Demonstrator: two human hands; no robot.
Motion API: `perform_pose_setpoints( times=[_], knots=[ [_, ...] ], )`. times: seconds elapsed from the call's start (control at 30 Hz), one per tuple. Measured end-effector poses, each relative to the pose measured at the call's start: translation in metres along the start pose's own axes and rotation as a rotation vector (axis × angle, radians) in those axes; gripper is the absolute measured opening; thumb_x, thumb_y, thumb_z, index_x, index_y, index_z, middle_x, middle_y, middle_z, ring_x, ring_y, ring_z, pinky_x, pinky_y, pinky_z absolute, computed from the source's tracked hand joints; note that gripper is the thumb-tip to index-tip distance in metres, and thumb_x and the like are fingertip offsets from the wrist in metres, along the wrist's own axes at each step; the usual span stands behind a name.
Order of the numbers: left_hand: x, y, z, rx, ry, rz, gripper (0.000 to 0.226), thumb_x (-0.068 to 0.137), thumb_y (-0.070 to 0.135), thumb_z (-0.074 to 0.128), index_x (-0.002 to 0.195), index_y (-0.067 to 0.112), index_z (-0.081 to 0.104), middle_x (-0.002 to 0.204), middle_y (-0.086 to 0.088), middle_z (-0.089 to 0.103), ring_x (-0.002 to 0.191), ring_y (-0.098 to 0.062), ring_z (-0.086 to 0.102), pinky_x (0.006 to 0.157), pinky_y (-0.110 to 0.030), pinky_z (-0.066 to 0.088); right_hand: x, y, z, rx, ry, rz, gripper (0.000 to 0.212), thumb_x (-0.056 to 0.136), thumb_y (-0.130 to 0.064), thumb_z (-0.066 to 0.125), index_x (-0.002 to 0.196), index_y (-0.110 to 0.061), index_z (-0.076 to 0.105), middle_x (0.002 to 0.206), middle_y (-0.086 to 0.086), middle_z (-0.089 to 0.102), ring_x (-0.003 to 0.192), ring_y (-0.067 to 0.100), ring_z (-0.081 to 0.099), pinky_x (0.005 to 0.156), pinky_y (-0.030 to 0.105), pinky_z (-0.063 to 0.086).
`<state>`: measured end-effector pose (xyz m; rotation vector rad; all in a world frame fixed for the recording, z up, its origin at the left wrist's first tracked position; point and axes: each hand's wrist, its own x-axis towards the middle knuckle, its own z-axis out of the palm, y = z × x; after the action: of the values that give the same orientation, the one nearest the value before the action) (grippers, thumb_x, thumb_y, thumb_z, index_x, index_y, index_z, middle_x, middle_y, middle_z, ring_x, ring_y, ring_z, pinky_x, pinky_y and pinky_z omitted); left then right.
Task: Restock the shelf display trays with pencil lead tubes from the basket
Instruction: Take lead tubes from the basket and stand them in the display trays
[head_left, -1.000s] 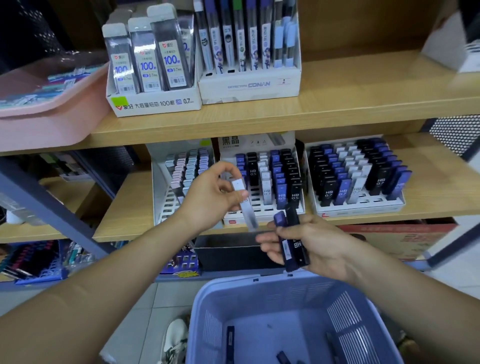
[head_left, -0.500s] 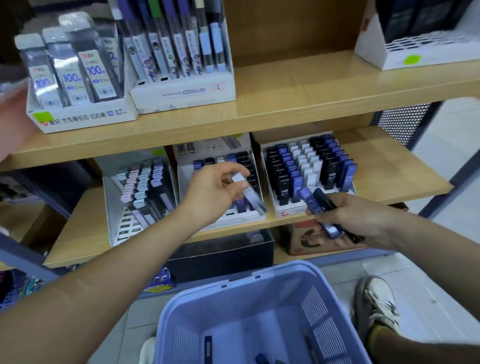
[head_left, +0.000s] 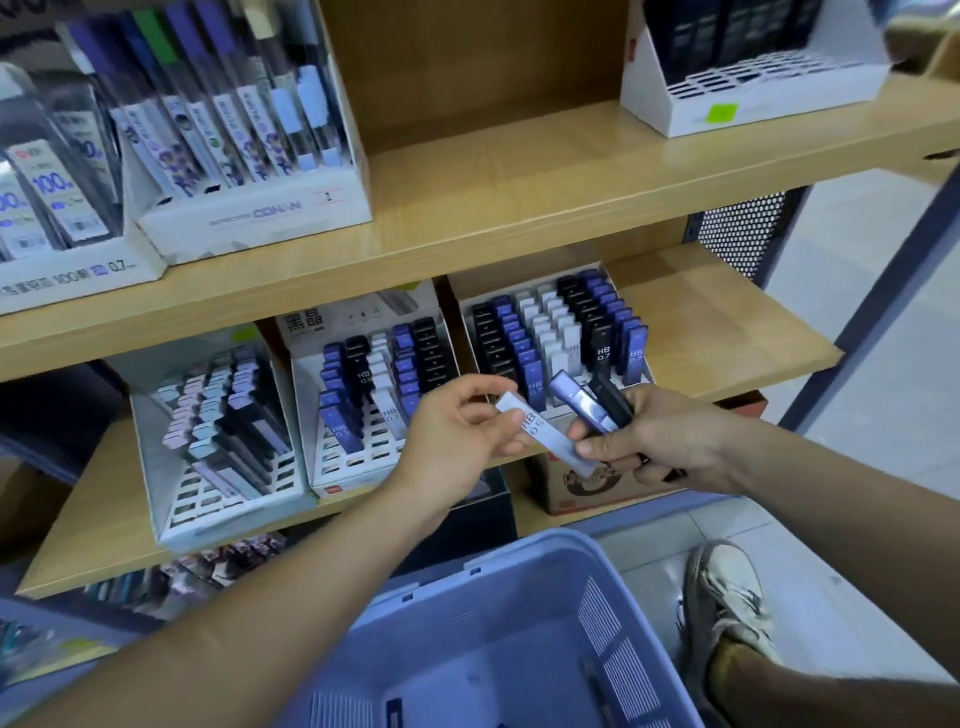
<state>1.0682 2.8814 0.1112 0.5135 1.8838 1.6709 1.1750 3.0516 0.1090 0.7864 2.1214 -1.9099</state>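
Note:
My left hand (head_left: 457, 434) pinches the top of a white lead tube (head_left: 545, 432) marked HB 0.5. The tube's lower end lies at the fingertips of my right hand (head_left: 670, 441), which also grips a blue tube (head_left: 579, 400) and a black tube (head_left: 613, 397). Both hands hover in front of the lower shelf. Behind them stand the middle display tray (head_left: 332, 470) with blue, black and white tubes and open slots, and the fuller right tray (head_left: 558, 332). The blue basket (head_left: 519, 582) sits below, with a few tubes at its bottom.
A left tray (head_left: 176, 499) holds pastel tubes on the same shelf. The upper shelf (head_left: 519, 208) carries a CONAN box (head_left: 260, 213), a 100-lead box (head_left: 67, 275) and a white tray (head_left: 753, 98). My shoe (head_left: 722, 597) rests on the tiled floor right of the basket.
The view has swung left to right along the shelf. My right hand moved back toward the left hand, and its fingertips now meet the lower end of the white tube.

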Motion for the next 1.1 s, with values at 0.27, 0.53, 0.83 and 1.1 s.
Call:
perform_pose_setpoints(
  times=[0.27,0.53,0.83,1.1],
  knots=[
    [-0.006,-0.005,-0.016,-0.008,-0.084,-0.123,0.021,0.085,0.003,0.066,0.106,0.007,0.066,0.091,-0.013,0.073,0.081,-0.020,0.072,0.075,-0.024,0.058,0.008,0.008,0.011,-0.047,0.018,0.009,0.016,0.088,0.002,0.066,0.084,-0.013,0.065,0.051,-0.005,0.053,0.047,0.009,0.039,0.037,0.017,0.028],
    [-0.001,0.040,-0.088,0.868,-0.043,0.035,0.011,0.090,0.010,0.063,0.093,0.018,0.069,0.079,-0.012,0.067,0.069,-0.031,0.065,0.065,-0.035,0.054,0.017,-0.005,0.036,0.190,0.028,0.109,0.023,0.094,0.000,0.052,0.114,-0.005,0.062,0.081,0.008,0.061,0.050,0.012,0.046,0.035,0.016,0.022],
    [0.006,0.036,-0.136,1.109,0.255,0.183,0.017,0.094,0.009,0.054,0.106,0.020,0.058,0.102,-0.007,0.062,0.072,-0.021,0.057,0.060,-0.027,0.039,0.016,-0.027,0.069,0.089,-0.014,0.001,0.014,0.097,-0.016,0.058,0.108,-0.008,0.061,0.060,0.002,0.053,0.047,0.013,0.044,0.038,0.019,0.020],
    [-0.002,0.036,-0.120,0.503,0.061,0.077,0.013,0.087,0.002,0.064,0.094,0.012,0.066,0.088,-0.021,0.068,0.070,-0.019,0.069,0.073,-0.033,0.059,0.039,-0.048,0.117,0.034,-0.024,-0.183,0.009,0.088,-0.015,0.072,0.086,-0.016,0.063,0.045,-0.014,0.048,0.040,0.004,0.037,0.037,0.016,0.029]
  ],
)
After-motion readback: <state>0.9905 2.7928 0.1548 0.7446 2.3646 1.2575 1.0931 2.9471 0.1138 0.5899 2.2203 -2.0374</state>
